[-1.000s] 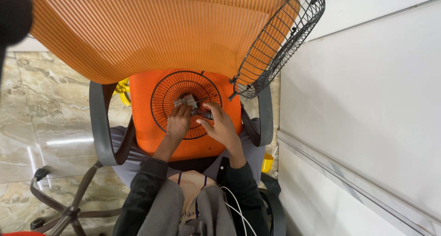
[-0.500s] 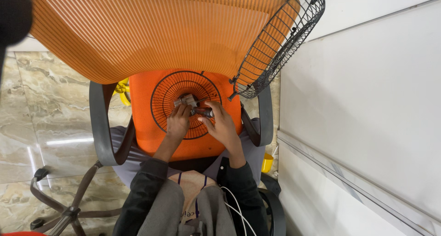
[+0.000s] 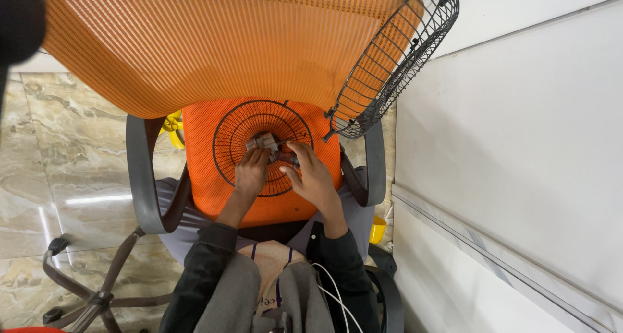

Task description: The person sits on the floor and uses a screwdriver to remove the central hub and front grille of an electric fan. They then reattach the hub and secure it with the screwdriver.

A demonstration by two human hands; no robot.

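- head view: the left hand (image 3: 250,174) pinches a small grey part (image 3: 261,141) at its fingertips, over the hub of the round wire grille (image 3: 227,138) on the orange chair seat (image 3: 201,184).
- the right hand (image 3: 315,177) now closes on a dark piece (image 3: 284,157) just beside it, shifted slightly inward from half a second ago; the two parts seem to be meeting.

Black wire fan guard (image 3: 228,145) lies on orange mesh chair seat (image 3: 201,171); the marble floor (image 3: 58,171) is glossy.
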